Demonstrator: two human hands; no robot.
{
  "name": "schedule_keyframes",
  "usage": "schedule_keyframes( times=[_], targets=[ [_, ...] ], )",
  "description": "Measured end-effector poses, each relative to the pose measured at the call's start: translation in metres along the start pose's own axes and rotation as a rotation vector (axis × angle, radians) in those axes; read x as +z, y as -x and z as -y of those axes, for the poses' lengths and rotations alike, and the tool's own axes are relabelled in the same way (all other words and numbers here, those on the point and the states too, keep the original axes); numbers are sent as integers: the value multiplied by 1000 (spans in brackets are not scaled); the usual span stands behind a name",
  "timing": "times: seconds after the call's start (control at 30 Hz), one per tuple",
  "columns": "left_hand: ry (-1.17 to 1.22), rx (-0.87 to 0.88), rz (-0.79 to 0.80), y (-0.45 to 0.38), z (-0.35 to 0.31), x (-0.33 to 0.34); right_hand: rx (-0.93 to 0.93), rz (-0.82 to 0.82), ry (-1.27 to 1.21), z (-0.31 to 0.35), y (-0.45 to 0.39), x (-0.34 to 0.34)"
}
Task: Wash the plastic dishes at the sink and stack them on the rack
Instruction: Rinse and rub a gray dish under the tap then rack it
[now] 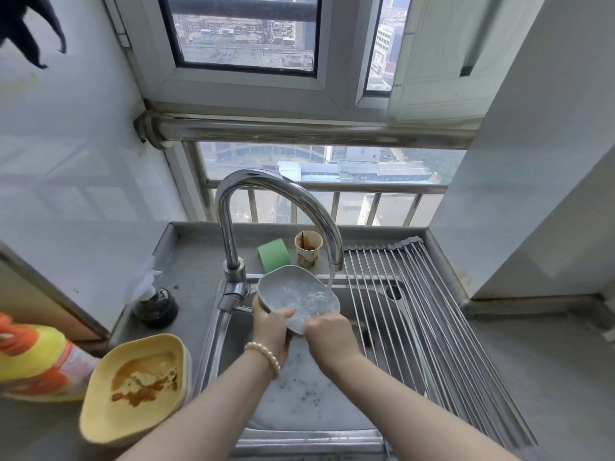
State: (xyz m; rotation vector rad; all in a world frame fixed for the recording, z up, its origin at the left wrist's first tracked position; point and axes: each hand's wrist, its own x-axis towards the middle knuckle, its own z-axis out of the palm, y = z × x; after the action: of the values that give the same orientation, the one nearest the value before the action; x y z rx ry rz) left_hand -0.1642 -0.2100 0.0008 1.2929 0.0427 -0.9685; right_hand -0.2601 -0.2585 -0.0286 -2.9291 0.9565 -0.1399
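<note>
Rinsing is the step now. The left hand (271, 331) holds the grey dish (296, 299) by its edge, thumb curled over the rim, above the sink (336, 427). The right hand (327, 331) rubs inside it; I cannot tell how its fingers lie. Water from the tap (276, 207) hits the far rim, so tilt the dish and turn it. A dirty yellow dish (136, 387) waits on the surface, left of the sink. The rack (416, 314) is bare. No words can be read.
</note>
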Motion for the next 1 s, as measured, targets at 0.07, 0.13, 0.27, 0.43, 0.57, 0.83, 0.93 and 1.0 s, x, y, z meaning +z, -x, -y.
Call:
schedule_keyframes(
  times=[0.07,0.13,0.27,0.43,0.57,0.83,0.93,1.0],
  targets=[
    [67,-3,-26,12,10,4,12,-49,-4,11,1,-10],
    [82,-1,-20,18,14,8,22,-126,-56,15,4,-9],
    [79,-1,0,16,3,5,-134,-259,-217,-9,13,13],
    [-19,-105,53,7,-3,-9,-191,-81,-118,-48,17,12],
    [-29,-247,107,-2,-6,-15,-70,139,121,-37,10,0],
    [158,-121,109,17,6,0,-108,-263,-120,-5,13,-9],
    [187,-57,53,22,10,4,-94,-262,-226,-4,18,1],
    [128,-81,-24,11,7,-1,-132,-263,-325,-14,23,12]
  ],
)
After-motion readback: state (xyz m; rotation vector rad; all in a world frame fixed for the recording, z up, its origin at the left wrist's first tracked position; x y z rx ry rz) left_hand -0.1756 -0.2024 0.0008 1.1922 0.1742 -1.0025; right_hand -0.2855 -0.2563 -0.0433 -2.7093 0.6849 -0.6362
